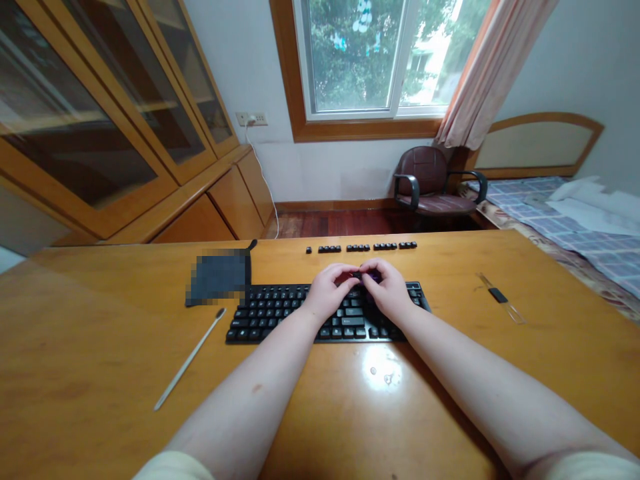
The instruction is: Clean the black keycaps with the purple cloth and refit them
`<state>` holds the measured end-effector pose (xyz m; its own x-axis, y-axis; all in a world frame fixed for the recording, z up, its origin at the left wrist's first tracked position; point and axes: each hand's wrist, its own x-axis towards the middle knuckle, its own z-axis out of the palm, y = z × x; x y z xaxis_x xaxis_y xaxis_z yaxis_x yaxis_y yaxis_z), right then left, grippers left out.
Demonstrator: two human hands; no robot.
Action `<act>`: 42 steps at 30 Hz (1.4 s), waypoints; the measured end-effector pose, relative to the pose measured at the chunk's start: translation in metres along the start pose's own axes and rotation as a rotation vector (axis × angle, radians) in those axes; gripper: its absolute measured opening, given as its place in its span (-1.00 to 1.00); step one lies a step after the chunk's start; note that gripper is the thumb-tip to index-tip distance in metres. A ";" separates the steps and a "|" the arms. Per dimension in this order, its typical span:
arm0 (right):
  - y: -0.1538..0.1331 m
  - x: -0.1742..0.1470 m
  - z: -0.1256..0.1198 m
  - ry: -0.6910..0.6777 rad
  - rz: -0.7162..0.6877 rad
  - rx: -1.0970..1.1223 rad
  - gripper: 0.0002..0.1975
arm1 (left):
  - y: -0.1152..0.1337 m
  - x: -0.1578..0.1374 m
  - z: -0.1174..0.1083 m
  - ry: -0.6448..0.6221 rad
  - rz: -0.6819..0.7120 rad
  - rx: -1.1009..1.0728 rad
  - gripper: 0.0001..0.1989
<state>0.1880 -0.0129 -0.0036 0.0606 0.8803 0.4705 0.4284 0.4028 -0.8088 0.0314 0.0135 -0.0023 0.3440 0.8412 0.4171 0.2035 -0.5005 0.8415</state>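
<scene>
A black keyboard (280, 310) lies on the wooden desk in front of me. Over its upper right part, my left hand (330, 287) and my right hand (386, 290) meet at the fingertips, both closed in a pinch. Between them shows a small dark thing (357, 274) with a reddish-purple tint; my fingers hide most of it, so its kind is unclear. Behind the keyboard, loose black keycaps (358, 248) stand in a row of small groups along the desk's far edge.
A dark pouch or cloth (220, 275), partly pixelated, lies at the keyboard's left corner. Nearer me is a thin white-handled brush (190, 360). To the right rests a wire keycap puller (498, 295) with a black grip. Beyond the desk (115, 320) stands a chair (427, 180).
</scene>
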 end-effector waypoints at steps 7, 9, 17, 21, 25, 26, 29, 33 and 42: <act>0.004 0.011 -0.012 0.001 -0.073 -0.115 -0.79 | -0.006 0.001 0.002 0.048 0.003 -0.026 -0.77; 0.005 0.013 -0.014 0.040 -0.064 -0.108 -0.76 | -0.008 0.001 0.002 0.055 0.020 -0.024 -0.76; 0.010 0.009 -0.004 0.039 0.085 0.166 -0.78 | -0.013 0.003 0.006 0.114 -0.172 -0.267 -0.76; 0.005 0.006 -0.005 0.018 0.153 0.239 -0.80 | -0.012 0.002 0.006 0.105 -0.208 -0.259 -0.75; -0.001 0.005 -0.007 -0.023 0.164 0.290 -0.77 | -0.009 0.002 0.006 0.099 -0.230 -0.271 -0.77; -0.002 0.005 -0.007 -0.041 0.142 0.298 -0.76 | -0.009 0.002 0.006 0.108 -0.234 -0.283 -0.77; -0.003 0.005 -0.004 -0.036 0.105 0.369 -0.70 | -0.009 0.003 0.006 0.150 -0.245 -0.329 -0.76; 0.000 0.007 -0.002 -0.017 0.073 0.395 -0.73 | -0.011 0.002 0.006 0.125 -0.229 -0.343 -0.77; 0.007 0.008 -0.005 -0.174 0.122 0.379 -0.67 | -0.012 0.001 0.004 0.123 -0.247 -0.361 -0.80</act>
<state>0.1958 -0.0042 -0.0043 -0.0769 0.9434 0.3228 0.0647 0.3278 -0.9425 0.0332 0.0193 -0.0132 0.2090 0.9556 0.2077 -0.0744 -0.1962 0.9777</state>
